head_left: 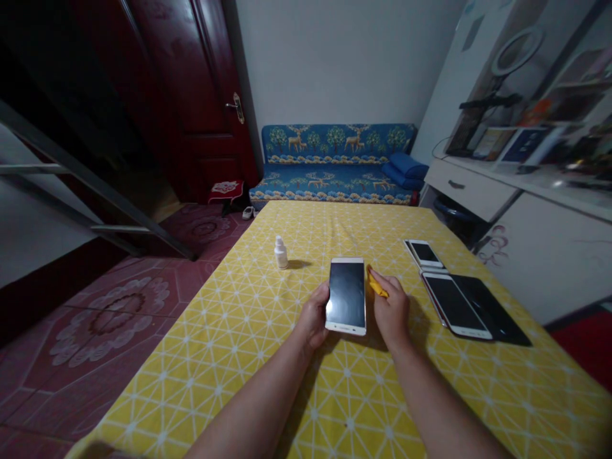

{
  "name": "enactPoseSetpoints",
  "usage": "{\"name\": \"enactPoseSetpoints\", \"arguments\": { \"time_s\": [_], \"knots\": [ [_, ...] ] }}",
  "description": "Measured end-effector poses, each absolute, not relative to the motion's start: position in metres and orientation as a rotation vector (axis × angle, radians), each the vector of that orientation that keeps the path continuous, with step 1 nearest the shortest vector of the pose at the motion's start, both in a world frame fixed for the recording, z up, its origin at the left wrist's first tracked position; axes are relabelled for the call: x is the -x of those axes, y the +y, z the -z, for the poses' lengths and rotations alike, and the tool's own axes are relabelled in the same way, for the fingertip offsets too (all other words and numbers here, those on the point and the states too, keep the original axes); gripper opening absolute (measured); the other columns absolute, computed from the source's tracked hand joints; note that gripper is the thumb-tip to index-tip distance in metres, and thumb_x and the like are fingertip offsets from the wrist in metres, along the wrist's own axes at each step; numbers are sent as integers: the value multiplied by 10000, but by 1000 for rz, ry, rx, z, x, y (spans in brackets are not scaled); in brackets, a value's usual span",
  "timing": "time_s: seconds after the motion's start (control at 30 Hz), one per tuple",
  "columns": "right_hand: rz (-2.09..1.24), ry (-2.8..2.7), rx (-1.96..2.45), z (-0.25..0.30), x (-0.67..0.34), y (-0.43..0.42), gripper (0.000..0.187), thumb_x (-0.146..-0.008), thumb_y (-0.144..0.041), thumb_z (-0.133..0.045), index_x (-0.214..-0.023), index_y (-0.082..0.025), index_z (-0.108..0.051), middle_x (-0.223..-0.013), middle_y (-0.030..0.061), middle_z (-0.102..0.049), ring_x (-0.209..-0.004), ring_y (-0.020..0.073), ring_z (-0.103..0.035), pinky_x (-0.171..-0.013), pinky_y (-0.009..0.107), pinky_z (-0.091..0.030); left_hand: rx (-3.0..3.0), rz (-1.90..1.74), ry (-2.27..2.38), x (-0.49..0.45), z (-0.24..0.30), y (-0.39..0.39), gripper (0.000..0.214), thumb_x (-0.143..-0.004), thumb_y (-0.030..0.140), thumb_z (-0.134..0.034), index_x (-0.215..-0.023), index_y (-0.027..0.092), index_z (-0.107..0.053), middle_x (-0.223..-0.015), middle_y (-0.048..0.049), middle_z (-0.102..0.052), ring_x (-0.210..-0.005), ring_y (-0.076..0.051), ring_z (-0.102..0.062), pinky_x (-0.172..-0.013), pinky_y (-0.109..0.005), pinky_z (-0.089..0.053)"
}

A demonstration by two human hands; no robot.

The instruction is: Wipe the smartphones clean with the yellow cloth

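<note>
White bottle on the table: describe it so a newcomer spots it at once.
On the yellow patterned tablecloth, look left of the white smartphone in the left hand. A small white plastic bottle stands there, upright, unlike the phones lying flat.

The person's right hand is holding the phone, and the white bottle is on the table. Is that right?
Not quite: the head view shows the left hand holding the phone, not the right hand. The white bottle is on the table, as you said.
</note>
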State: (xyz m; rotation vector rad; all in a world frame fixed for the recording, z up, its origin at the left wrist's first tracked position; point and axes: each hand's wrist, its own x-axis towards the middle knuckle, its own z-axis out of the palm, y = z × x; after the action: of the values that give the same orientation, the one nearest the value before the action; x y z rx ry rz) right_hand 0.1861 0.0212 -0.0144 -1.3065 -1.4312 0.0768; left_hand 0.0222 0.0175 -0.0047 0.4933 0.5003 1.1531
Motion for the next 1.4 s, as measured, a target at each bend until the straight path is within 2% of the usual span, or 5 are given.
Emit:
{"name": "enactPoseSetpoints", "arguments": {
  "time_s": [0.43,0.67,1.07,1.27,1.4],
  "knots": [
    [-166,-1798,813,-4,-147,-8,536,-897,-32,-405,-1310,-316,-593,-933,54,-566,-877,163,-581,-723,300,-496,-457,-1242,696,-18,7,25,117,-740,249,-682,-775,141,-654,-614,12,-596,-497,-81,-527,-508,-187,-417],
    [-47,-1963,650,-16,-149,-18,450,-894,-120,-423,-1229,-308,-658,-910,57,-602,-838,174,-595,-700,325,-505,-484,-1282,790,-17,7,27,320,-714,333,-709,-966,136,-699,-651,-8,-634,-574,-135,-572,-599,-252,-447],
    [50,-1658,983,0,-170,5,568,-843,14,-387,-1217,-308,-668,-946,61,-543,-922,184,-573,-787,357,-513,-888,-1275,958,-20,13,24,152,-794,248,-659,-886,193,-766,-973,-65,-732,-966,-244,-613,-984,-358,-396],
    [86,-1548,1059,-3,-179,10,554,-868,-1,-402,-1270,-306,-630,-962,60,-537,-919,175,-570,-799,342,-506,-884,-1181,902,-19,10,19,144,-763,250,-711,-882,193,-769,-954,-75,-732,-952,-247,-607,-1013,-372,-367],
    [25,-1580,1022,-3,-172,6,582,-861,16,-384,-1272,-317,-627,-950,56,-523,-905,174,-564,-790,340,-500,-867,-1163,888,-19,11,20,172,-763,293,-702,-882,183,-760,-880,-56,-731,-852,-227,-615,-901,-352,-430]
  ]
}}
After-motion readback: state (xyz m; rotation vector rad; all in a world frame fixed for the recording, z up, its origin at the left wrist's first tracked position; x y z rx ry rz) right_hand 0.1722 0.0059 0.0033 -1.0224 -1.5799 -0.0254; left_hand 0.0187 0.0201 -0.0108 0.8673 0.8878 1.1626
